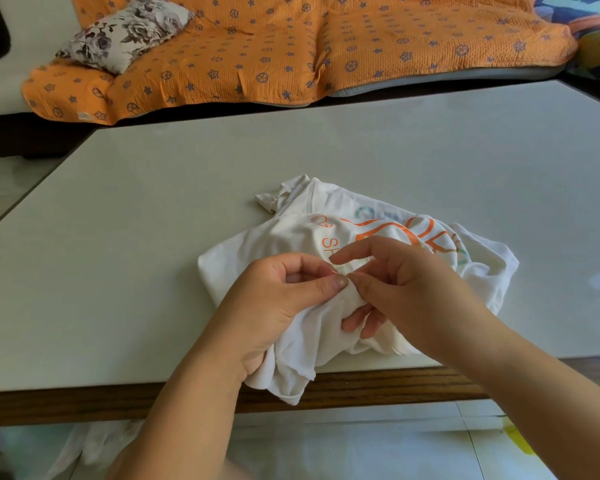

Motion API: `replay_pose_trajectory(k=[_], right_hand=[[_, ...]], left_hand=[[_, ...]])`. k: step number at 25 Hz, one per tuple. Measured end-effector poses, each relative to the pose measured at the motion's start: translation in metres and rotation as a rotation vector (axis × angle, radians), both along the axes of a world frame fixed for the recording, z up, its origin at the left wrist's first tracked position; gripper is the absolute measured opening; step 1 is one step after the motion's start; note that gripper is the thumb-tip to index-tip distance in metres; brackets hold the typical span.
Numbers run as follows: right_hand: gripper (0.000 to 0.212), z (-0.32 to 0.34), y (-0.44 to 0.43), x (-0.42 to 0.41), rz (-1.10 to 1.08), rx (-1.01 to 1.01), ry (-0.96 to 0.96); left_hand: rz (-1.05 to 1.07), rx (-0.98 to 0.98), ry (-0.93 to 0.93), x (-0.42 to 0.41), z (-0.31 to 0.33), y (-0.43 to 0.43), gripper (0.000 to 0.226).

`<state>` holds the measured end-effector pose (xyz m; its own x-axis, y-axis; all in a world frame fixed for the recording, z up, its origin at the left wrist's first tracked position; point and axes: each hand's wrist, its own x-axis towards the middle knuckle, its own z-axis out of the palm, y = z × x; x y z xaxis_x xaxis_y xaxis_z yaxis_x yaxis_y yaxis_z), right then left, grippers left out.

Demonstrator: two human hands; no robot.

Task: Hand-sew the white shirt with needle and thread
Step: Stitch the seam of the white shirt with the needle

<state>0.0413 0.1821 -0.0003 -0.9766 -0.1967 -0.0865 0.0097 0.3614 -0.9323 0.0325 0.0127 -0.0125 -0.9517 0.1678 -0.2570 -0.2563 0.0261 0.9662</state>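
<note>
Two hands pinch a fold of the white shirt (257,244) at the desk's (222,161) near edge.
We see the left hand (274,306) gripping a raised fold between thumb and forefinger, cloth trailing over the edge; the right hand's (406,282) thumb and forefinger pinch the same fold just beside it, other fingers (361,247) spread. Whether they hold anything finer we cannot tell.

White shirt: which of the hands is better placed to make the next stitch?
Probably right. The left hand grips the white shirt, holding the fold; the right hand has fingertips at that fold, free to work.
</note>
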Motion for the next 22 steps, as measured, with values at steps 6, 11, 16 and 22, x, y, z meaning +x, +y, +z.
replay_pose_trajectory(k=[6, 11, 16, 22], right_hand=[[0.017, -0.004, -0.004, 0.004, 0.028, -0.028, 0.093], [0.014, -0.005, -0.005, 0.001, -0.090, 0.003, 0.221], [0.012, 0.004, 0.004, -0.012, -0.160, -0.503, -0.012], [0.005, 0.007, 0.016, -0.023, -0.125, -0.956, -0.233]], left_hand=[[0.016, 0.004, 0.008, 0.000, 0.001, 0.001, 0.020], [0.013, -0.051, 0.013, 0.001, 0.002, -0.001, 0.020], [0.018, -0.075, -0.007, 0.001, 0.001, 0.000, 0.012], [0.003, -0.047, -0.022, 0.002, 0.004, 0.002, 0.022]])
